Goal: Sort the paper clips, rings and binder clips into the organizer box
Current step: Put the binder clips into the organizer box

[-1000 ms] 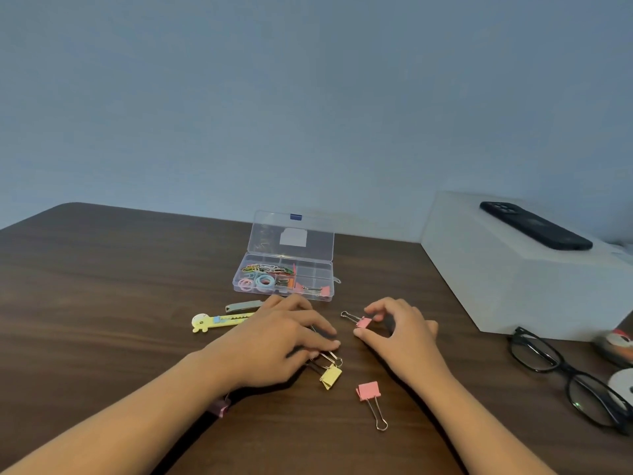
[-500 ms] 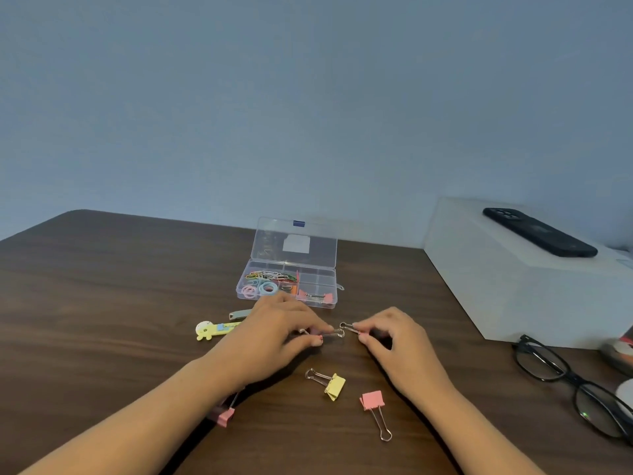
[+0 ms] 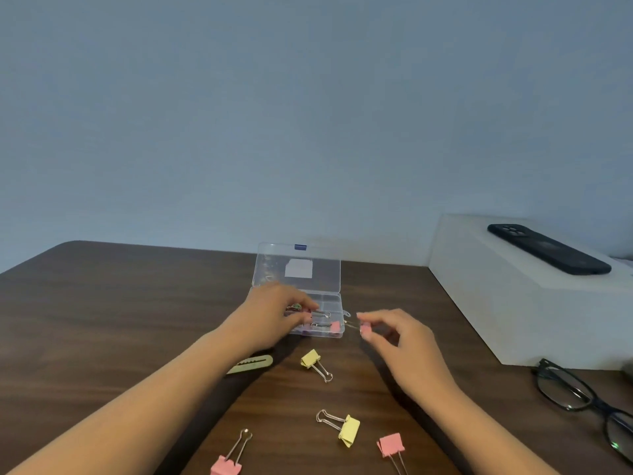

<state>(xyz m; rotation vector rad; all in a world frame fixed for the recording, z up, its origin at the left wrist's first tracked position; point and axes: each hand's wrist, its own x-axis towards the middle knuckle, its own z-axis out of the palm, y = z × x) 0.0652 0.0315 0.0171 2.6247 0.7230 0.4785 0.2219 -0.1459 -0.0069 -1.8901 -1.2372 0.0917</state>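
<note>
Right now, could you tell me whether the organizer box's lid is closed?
No, the organizer box stands open, its clear lid tilted up behind the compartments while the left hand reaches into it.

Your dark wood-grain table carries a clear plastic organizer box, lid open. Nearer you lie two yellow binder clips, two pink binder clips, a pale green flat tool. Right: white rectangular box, black-framed glasses.
</note>
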